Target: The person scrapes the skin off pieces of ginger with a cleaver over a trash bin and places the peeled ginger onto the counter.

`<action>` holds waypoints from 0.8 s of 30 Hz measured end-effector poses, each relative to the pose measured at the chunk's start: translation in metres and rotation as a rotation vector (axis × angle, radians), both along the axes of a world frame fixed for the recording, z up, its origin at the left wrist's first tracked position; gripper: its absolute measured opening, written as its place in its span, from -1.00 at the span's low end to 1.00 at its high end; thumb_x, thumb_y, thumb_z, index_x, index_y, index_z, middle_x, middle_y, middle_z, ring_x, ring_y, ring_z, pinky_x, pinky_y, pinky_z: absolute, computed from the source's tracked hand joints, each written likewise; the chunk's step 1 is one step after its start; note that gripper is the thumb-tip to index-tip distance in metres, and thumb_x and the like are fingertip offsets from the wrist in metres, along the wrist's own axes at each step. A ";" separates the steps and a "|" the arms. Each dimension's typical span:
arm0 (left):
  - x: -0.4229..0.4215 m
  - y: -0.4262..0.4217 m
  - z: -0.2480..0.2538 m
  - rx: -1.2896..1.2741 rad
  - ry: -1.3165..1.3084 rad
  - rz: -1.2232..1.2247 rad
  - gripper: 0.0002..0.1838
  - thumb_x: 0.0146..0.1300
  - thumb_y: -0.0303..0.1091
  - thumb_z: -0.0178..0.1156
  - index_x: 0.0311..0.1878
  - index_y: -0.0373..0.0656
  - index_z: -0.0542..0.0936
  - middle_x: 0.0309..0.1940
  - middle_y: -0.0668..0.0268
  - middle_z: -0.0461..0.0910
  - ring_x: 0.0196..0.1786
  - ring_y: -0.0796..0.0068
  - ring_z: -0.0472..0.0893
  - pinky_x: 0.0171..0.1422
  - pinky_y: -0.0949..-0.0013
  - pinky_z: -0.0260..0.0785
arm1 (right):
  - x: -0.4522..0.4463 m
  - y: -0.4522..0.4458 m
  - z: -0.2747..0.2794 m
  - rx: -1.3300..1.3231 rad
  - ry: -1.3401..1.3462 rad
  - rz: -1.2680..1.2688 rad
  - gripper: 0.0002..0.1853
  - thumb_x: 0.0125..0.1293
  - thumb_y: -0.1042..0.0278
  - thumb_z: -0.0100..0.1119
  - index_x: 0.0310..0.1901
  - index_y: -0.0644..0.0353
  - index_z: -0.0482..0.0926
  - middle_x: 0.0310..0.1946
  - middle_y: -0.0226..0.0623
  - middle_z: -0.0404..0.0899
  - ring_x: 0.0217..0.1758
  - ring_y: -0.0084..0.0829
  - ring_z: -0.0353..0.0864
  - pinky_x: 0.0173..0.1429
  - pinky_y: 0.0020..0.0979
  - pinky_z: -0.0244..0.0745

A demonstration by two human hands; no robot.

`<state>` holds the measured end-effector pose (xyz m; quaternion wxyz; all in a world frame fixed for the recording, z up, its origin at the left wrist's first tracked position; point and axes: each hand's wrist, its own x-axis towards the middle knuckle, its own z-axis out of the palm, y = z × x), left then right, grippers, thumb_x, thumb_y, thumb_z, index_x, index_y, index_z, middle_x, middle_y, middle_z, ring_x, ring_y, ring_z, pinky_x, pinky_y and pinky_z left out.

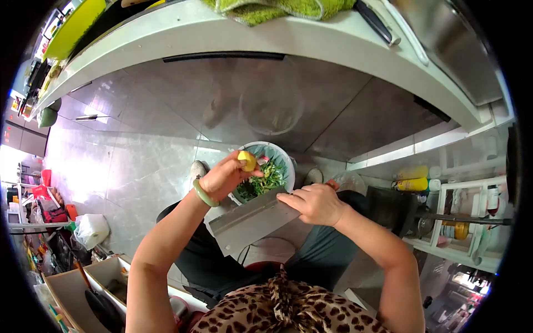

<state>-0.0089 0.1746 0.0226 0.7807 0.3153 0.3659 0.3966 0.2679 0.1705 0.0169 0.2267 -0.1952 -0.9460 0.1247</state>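
Observation:
My left hand (pixel 223 176), with a pale green bangle on the wrist, pinches a small rounded yellow lump (pixel 247 160) over a bin. It looks like a piece of peeled vegetable or fruit; its exact kind is unclear. In my right hand (pixel 317 203) is a cleaver (pixel 252 221), its handle mostly hidden by the fingers. The broad grey blade slants down to the left, on the near side of the bin. Beneath both hands stands the round white bin (pixel 291 176), lined with a bag and holding green leafy scraps (pixel 268 178).
A white counter (pixel 161 39) curves across the far side, with a green towel (pixel 261 10) and a black-handled knife (pixel 377 22) on it. A white shelf rack (pixel 461 194) stands right, near yellow bottles (pixel 411 184). Open drawers (pixel 100 277) and a white plastic bag (pixel 90 230) are left.

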 end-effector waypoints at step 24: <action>-0.154 0.144 0.224 0.867 1.475 1.035 -0.61 0.08 -0.30 0.31 0.00 -0.04 0.48 -0.08 0.17 0.57 0.04 0.09 0.54 0.12 0.17 0.39 | -0.022 -0.056 0.006 -0.199 -0.060 -0.243 -0.56 0.13 0.37 0.23 0.11 -0.03 0.57 -0.24 -0.20 0.67 -0.30 -0.17 0.65 -0.30 -0.20 0.53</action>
